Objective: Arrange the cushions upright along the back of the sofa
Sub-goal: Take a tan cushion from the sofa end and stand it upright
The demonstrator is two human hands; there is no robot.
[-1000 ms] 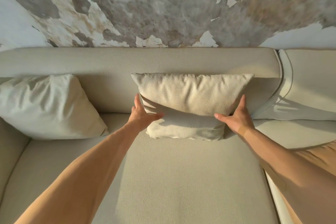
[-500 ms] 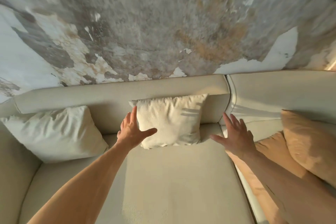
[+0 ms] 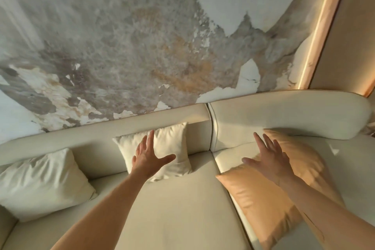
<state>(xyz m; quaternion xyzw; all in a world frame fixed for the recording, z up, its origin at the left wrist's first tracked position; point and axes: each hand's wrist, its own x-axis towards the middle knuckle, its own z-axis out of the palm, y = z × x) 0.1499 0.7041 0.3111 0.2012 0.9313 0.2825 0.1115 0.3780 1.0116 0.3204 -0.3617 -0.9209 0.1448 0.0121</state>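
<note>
Reaching forward with both hands spread and empty, I am between cushions. My left hand [image 3: 149, 158] hovers in front of the middle cream cushion [image 3: 162, 148], fingers splayed; whether it touches the fabric I cannot tell. That cushion stands upright against the sofa backrest [image 3: 101, 138], and a second cream cushion [image 3: 40, 180] leans at the left corner, somewhat tilted. My right hand [image 3: 267, 160] is open above the flat tan cushion [image 3: 257, 205], which lies on the seat of the right section, its far corner under my palm. Another tan cushion [image 3: 304, 160] leans behind it, near the curved backrest [image 3: 284, 111].

Step in hand, as I judge it: the cream cushions are placed; the tan pair is next. The next move calls for closing both hands on opposite edges of the flat tan cushion, lifting it, rotating it onto one edge, and pressing it back against the curved backrest. The rear tan cushion may need straightening beside it.
</note>
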